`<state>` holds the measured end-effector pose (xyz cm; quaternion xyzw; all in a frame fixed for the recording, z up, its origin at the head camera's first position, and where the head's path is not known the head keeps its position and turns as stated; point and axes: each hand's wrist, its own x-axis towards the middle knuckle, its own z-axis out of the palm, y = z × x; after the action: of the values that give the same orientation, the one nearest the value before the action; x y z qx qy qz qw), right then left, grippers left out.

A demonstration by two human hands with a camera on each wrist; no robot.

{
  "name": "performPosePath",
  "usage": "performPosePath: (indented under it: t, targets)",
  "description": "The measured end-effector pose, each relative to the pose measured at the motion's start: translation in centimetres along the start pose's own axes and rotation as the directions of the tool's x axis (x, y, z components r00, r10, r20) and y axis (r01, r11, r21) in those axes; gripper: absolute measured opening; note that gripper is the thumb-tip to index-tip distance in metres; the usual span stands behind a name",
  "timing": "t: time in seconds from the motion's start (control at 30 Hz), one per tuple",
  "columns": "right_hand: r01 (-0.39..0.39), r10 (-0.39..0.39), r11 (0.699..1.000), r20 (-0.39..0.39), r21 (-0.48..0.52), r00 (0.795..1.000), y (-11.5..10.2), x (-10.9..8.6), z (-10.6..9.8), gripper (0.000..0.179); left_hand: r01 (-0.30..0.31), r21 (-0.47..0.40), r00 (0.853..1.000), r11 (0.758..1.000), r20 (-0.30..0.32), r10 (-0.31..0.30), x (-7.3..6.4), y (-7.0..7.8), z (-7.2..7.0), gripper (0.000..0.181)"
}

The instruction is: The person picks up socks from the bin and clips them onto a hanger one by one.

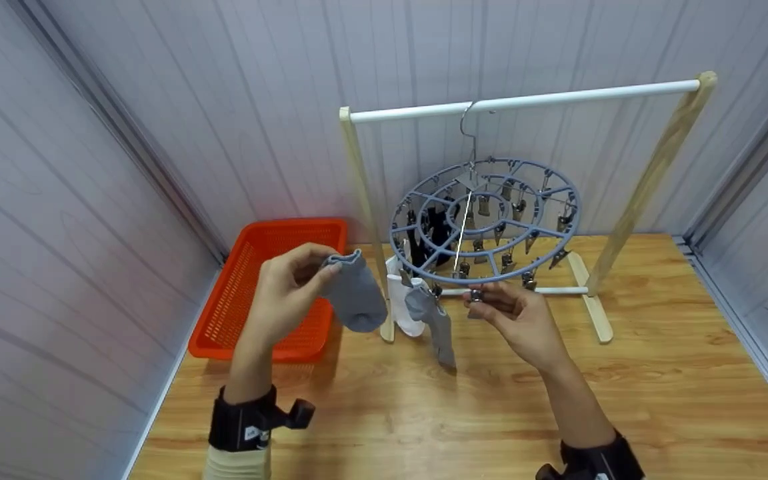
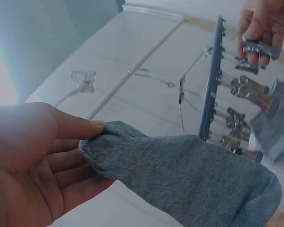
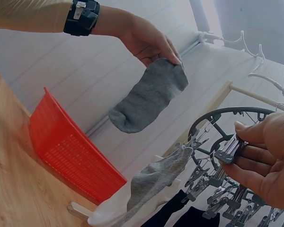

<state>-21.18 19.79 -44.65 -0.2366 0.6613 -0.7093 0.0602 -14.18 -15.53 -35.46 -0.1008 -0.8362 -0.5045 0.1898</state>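
Observation:
My left hand [image 1: 285,288] pinches a grey sock [image 1: 359,297] by its cuff, and the toe hangs down to the right. In the left wrist view the thumb lies over the cuff of the sock [image 2: 180,165]. My right hand [image 1: 521,323] holds a metal clip [image 3: 230,149] between thumb and fingers, at the front rim of a round blue-grey drying hanger [image 1: 484,277]. Beside that hand, another grey sock [image 1: 439,330] hangs from the hanger. White socks [image 1: 403,307] and black socks [image 1: 439,227] hang behind it.
The hanger hooks onto the white bar [image 1: 577,97] of a wooden-legged rack [image 1: 651,180]. Several unused clips [image 1: 517,210] dangle under its rings. An orange-red basket [image 1: 224,320] stands on the wood-grain surface [image 1: 491,413] at left. Pale panel walls [image 1: 257,100] enclose the area.

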Motion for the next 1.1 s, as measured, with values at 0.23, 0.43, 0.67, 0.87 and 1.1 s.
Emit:
performPosePath:
  t: [0.23, 0.43, 0.67, 0.87, 1.1]
  targets:
    - [-0.019, 0.019, 1.000, 0.003, 0.018, 1.000, -0.1, -0.1, -0.1, 0.032, -0.007, -0.108, 0.999, 0.994, -0.033, 0.003, -2.0, 0.0, 3.1, 0.011]
    - [0.001, -0.001, 1.000, 0.015, 0.021, 1.000, -0.1, 0.0, -0.1, 0.033, 0.007, -0.160, 1.000, 0.987, -0.018, -0.010, -3.7, -0.8, 6.2, 0.013]
    - [0.007, -0.007, 1.000, 0.012, 0.010, 1.000, 0.0, -0.1, -0.1, 0.034, 0.001, -0.203, 1.000, 0.979, -0.026, -0.006, -5.1, -1.9, 9.0, 0.014]
    - [0.009, -0.010, 1.000, 0.023, 0.015, 1.000, -0.2, -0.2, -0.2, 0.032, 0.007, -0.247, 0.999, 0.969, -0.029, -0.015, -5.6, -2.5, 10.7, 0.014]
    - [0.015, -0.016, 0.999, 0.023, 0.032, 1.000, -0.4, -0.2, 0.0, 0.031, 0.015, -0.268, 1.000, 0.963, -0.021, -0.021, -5.9, -3.0, 12.2, 0.015]
